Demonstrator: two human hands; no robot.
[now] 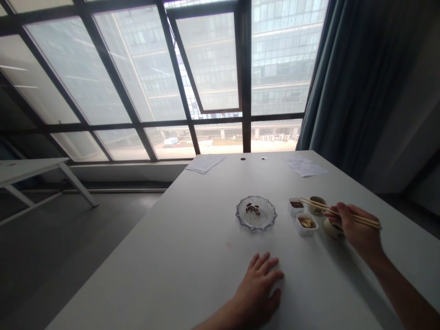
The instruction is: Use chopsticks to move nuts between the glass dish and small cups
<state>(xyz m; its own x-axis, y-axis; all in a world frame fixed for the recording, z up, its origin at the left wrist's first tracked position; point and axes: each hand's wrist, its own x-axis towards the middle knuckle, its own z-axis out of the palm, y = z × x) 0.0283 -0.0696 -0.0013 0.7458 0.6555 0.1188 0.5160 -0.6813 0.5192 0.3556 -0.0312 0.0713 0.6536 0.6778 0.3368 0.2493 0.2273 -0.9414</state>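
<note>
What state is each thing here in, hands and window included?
Window sash: tilted open
Curtain: drawn to the side
Glass plate: upright, holding dark pieces
Far white container: uncovered, dark pieces inside
Near white container: uncovered, pale pieces inside
Chopsticks: held
Right hand: gripping chopsticks
Left hand: empty, open

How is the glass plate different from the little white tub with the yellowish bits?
The glass plate is wide and see-through, but the white tub is small and cloudy white. The plate's edge is zigzaggy, while the tub's is smooth. The plate holds a few dark bits; the tub holds a pile of yellowish bits. Both sit on the table.
</note>
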